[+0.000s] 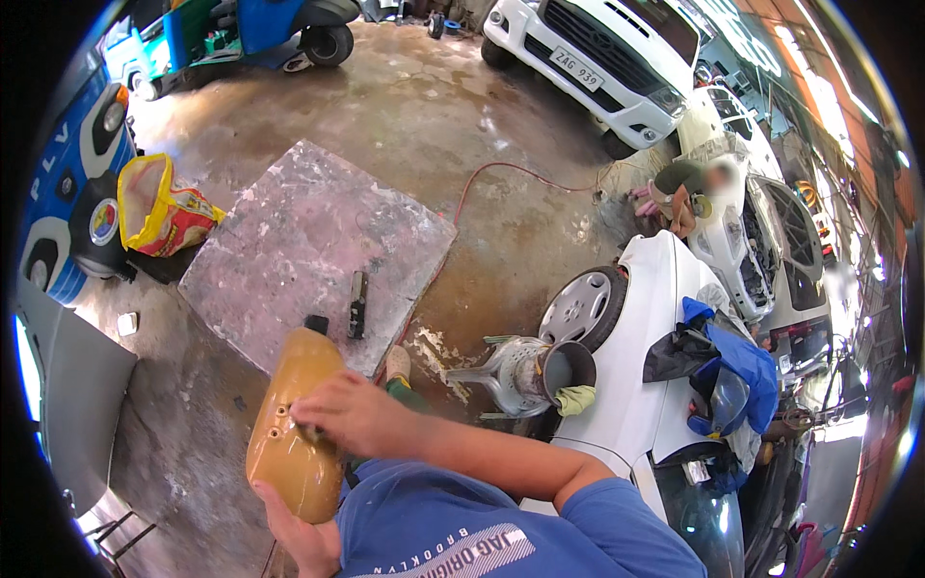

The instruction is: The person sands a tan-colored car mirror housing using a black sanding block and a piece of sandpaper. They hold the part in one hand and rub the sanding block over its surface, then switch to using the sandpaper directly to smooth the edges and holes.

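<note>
A glossy tan, curved panel [294,380] with several small holes is tilted in front of me, its far end by the near edge of a paint-stained tabletop [289,222]. My left hand [301,535] grips its near end, the thumb along the edge and the other fingers hidden. Reaching across from the right, my right hand [361,419] is closed against the panel's surface beside the holes. Something small and dark shows under its fingers, too covered to name. On the tabletop lie a dark oblong block [357,306] and a small black piece [316,325].
A yellow and red bag [164,217] stands left of the table. To my right are a white car body [617,366], a wheel [583,308] and a metal pot-like container [525,376] with a cloth. A red hose [511,165] crosses the floor; another person [684,188] crouches farther off.
</note>
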The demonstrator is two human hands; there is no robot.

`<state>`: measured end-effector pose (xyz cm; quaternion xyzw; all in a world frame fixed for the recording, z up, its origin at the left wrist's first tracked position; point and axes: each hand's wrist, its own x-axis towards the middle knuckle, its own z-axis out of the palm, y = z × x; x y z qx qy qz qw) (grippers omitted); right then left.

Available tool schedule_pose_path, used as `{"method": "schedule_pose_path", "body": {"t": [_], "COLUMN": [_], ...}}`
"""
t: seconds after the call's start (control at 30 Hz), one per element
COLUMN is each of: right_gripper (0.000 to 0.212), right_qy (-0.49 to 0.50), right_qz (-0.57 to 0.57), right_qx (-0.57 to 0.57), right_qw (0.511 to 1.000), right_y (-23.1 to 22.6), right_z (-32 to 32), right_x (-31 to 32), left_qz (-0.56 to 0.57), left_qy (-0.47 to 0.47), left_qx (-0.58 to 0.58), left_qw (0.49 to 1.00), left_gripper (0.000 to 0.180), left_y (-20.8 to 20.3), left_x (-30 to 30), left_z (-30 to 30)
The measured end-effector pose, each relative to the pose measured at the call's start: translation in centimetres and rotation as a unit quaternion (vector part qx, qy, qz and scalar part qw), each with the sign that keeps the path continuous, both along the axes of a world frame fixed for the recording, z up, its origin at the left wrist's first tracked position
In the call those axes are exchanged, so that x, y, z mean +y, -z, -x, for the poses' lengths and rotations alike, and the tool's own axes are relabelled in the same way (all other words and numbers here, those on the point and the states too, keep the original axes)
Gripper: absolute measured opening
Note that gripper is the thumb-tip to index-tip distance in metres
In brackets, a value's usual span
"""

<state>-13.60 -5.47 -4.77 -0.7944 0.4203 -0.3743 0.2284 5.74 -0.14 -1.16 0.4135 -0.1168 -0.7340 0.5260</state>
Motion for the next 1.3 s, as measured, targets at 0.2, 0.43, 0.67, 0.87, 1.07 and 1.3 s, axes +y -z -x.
{"method": "schedule_pose_path", "body": {"t": [0.2, 0.43, 0.67, 0.87, 1.07, 1.3], "right_gripper": [0.042, 0.04, 0.041, 0.04, 0.048, 0.045], "right_qy": [-0.088, -0.062, -0.004, -0.066, 0.009, -0.053], "right_qz": [0.076, 0.008, -0.014, 0.049, 0.007, 0.038], "right_qx": [0.003, 0.022, 0.045, 0.047, 0.1, 0.078], "right_qw": [0.993, 0.998, 0.999, 0.996, 0.995, 0.995], "right_y": [-1.6, -2.0, -0.2, -3.6, -1.0, -1.7], "right_z": [-2.7, -0.8, 1.2, -3.0, 0.5, -1.1], "right_x": [1.9, 1.1, -0.7, 1.3, -0.5, 1.3], "left_qz": [-0.009, 0.001, 0.004, -0.006, -0.008, -0.015], "left_qy": [0.026, 0.02, 0.021, 0.038, 0.045, 0.024], "left_qx": [0.068, 0.019, 0.032, 0.011, 0.002, 0.027], "left_qw": [0.997, 1.0, 0.999, 0.999, 0.999, 0.999], "left_gripper": [0.064, 0.06, 0.057, 0.056, 0.054, 0.051], "left_y": [1.0, 0.3, -0.7, 0.1, -0.4, 0.5], "left_x": [-0.1, 0.2, -0.9, -0.2, 0.0, 0.6], "left_z": [-1.3, 0.4, 0.7, -0.4, 0.9, 0.6]}}
